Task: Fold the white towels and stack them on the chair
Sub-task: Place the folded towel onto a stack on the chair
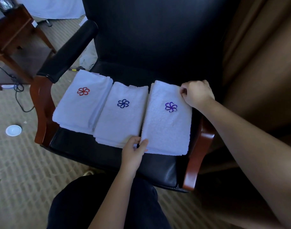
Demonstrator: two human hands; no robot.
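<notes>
Three folded towels side by side on chair [141,38] seat. Left hand [135,146] pinches near-left corner of purple-logo towel [168,126], right hand [196,94] curls on its far-right corner. Diagonal grip, likely squaring it beside blue-logo towel [121,119]. Red-logo towel [82,106] leftmost.

The left hand [134,148], stretched forward and nearer to the body, pinched the near corner of the towel [168,128] between thumb and fingers, while the right hand [197,95], reached farther out, held its far corner with curled fingers.
</notes>
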